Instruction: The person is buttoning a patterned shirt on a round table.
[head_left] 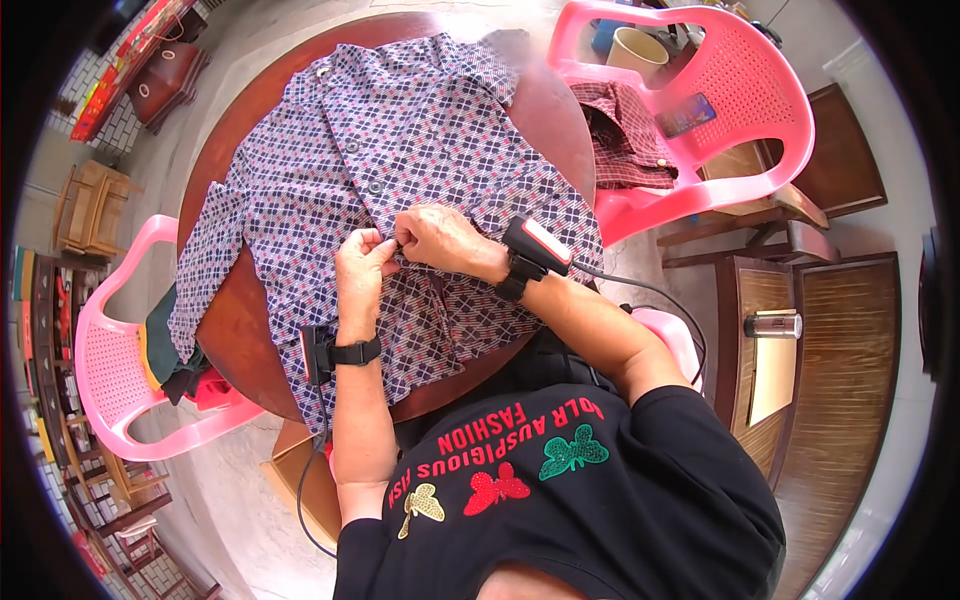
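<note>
A long-sleeved shirt [300, 150] with a navy, white and red geometric pattern lies spread over a round brown table [228, 335], its collar at the far side. Down its front runs a placket with dark buttons; one button [376, 188] shows just beyond my hands. My left hand [360, 270] pinches the placket edge between thumb and fingertips. Right against it, my right hand [445, 238] is closed on the same edge, knuckles up. The fingertips hide the exact spot they grip, so a button there cannot be made out.
A pink plastic chair [790, 110] at the right holds a red checked garment [640, 150]. Another pink chair [100, 350] at the left carries dark folded clothes [180, 350]. Cables trail from devices strapped to both wrists. A steel tumbler [775, 325] is at the far right.
</note>
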